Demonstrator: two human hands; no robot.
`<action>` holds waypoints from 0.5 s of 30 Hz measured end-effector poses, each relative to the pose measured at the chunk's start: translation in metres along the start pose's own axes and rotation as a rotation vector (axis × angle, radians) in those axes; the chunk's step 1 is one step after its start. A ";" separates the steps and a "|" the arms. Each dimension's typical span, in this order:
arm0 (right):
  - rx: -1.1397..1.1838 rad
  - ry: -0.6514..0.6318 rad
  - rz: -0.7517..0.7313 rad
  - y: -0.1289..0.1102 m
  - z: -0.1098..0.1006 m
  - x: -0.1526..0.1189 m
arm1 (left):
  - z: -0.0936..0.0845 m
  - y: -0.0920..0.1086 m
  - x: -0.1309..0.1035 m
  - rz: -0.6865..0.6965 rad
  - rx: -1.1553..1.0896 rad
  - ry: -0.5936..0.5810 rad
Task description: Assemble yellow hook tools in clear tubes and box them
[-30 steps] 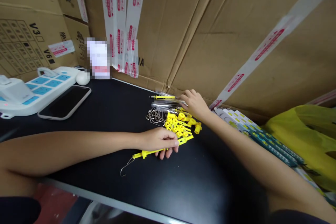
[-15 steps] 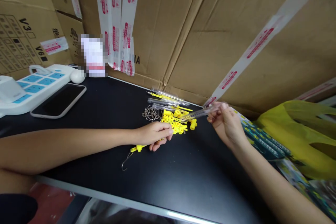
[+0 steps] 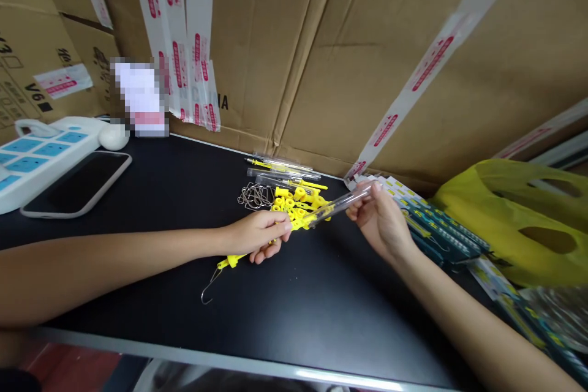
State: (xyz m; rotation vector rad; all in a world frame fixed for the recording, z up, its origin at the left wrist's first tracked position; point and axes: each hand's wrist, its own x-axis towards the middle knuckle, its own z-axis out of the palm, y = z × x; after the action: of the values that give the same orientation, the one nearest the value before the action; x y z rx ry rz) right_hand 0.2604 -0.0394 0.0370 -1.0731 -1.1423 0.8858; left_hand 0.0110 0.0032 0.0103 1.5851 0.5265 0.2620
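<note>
My left hand [image 3: 260, 236] is closed around a yellow plastic rod [image 3: 235, 260], most of it hidden by the fingers. From the rod's near end a bent metal hook [image 3: 209, 288] sticks out over the black table [image 3: 275, 324]. Pinched by its far end in my right hand [image 3: 379, 217] is a clear plastic tube [image 3: 340, 202], slanting down to the left. Its lower end lies close to the left fingers, in front of a pile of small yellow plastic parts [image 3: 301, 201]. Beside the pile sit several loose metal hooks [image 3: 255, 196].
Clear tubes with yellow inserts [image 3: 287, 166] lie behind the pile. A phone [image 3: 78, 185], a power strip [image 3: 27, 156] and a cardboard wall [image 3: 257, 43] border the left and back. Printed packs [image 3: 427, 233] and a yellow bag [image 3: 500, 214] are at the right.
The view has shifted, so most things appear further left. The clear tube's lower end has dipped slightly. My left hand keeps the same hold on the yellow rod.
</note>
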 end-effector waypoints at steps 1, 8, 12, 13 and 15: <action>-0.011 -0.016 0.007 0.001 0.003 -0.003 | 0.000 0.001 -0.001 -0.005 0.011 0.002; 0.014 -0.103 0.049 0.004 0.012 -0.015 | 0.001 0.004 -0.005 0.015 -0.007 0.010; 0.042 -0.116 0.070 0.001 0.014 -0.017 | -0.002 0.004 -0.006 0.010 -0.024 0.010; 0.058 -0.115 0.075 0.000 0.015 -0.018 | -0.002 0.004 -0.006 0.006 -0.018 0.010; 0.089 -0.117 0.086 0.000 0.017 -0.020 | -0.003 0.006 -0.006 -0.019 -0.005 -0.001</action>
State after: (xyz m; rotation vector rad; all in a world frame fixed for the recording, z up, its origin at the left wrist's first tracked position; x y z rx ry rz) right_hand 0.2394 -0.0551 0.0332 -1.0142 -1.1481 1.0694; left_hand 0.0056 0.0028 0.0173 1.5747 0.5400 0.2482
